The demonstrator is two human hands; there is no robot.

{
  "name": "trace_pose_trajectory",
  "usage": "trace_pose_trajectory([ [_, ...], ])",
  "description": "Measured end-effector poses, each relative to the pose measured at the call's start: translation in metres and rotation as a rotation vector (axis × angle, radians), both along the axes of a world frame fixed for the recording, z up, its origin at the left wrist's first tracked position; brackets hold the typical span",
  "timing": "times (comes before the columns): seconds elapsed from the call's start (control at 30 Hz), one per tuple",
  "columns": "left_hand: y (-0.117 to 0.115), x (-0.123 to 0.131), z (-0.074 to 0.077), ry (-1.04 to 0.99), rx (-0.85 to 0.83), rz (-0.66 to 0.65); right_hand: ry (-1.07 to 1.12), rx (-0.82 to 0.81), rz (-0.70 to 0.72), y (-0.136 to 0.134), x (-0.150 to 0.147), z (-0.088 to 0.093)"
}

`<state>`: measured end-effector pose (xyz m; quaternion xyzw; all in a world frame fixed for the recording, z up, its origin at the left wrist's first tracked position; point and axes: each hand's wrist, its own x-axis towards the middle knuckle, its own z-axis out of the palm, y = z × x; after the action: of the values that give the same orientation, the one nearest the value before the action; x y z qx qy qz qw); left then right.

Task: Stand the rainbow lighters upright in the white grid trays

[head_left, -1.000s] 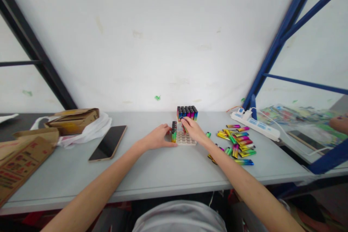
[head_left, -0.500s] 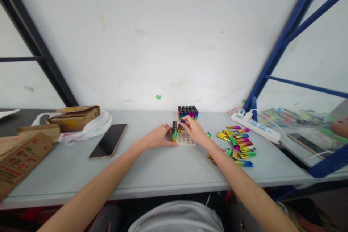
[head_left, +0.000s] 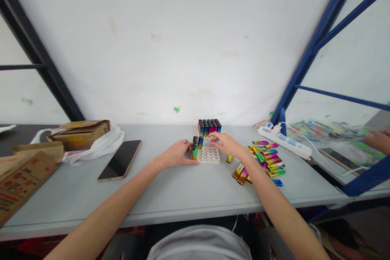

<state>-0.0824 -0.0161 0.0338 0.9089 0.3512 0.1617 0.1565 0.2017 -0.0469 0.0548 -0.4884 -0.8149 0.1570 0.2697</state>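
Several upright black-topped tubes (head_left: 194,152); shiny, multicoloured

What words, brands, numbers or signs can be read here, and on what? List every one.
No text is readable.
Nearer cardboard box: red print, too blurred.
Green wall mark: no clear letters.
Loose lighters: no legible print.
Power strip: nothing legible.

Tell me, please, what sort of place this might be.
It is probably a small workshop or packing room: a grey worktable bears many loose, shiny, lighter-like pieces and a pale gridded tray.
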Motion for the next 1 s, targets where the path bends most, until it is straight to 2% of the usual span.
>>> trace_pose_trajectory([
  [0.13,-0.002,0.001,0.002,-0.005,0.004,-0.004,-0.212,-0.071,-0.168,-0.013,0.052,0.015],
  [0.3,-0.003,0.001,0.002,-0.003,0.012,0.003,-0.474,-0.141,-0.341,-0.044,0.097,0.011],
  [0.43,-0.002,0.001,0.001,0.014,0.006,0.006,-0.617,-0.170,-0.408,-0.056,0.104,0.003],
  [0.6,-0.003,0.001,0.002,0.008,0.004,0.009,-0.646,-0.168,-0.412,-0.045,0.094,-0.001],
  [0.7,-0.004,0.001,0.003,0.014,0.005,0.008,-0.521,-0.084,-0.381,-0.030,0.085,0.008],
  [0.87,-0.003,0.000,0.002,-0.003,0.004,0.015,-0.005,0.143,-0.322,0.003,0.068,0.036],
  [1.0,-0.003,0.000,0.003,0.003,-0.001,0.009,0.419,0.073,-0.259,0.016,0.051,0.044],
])
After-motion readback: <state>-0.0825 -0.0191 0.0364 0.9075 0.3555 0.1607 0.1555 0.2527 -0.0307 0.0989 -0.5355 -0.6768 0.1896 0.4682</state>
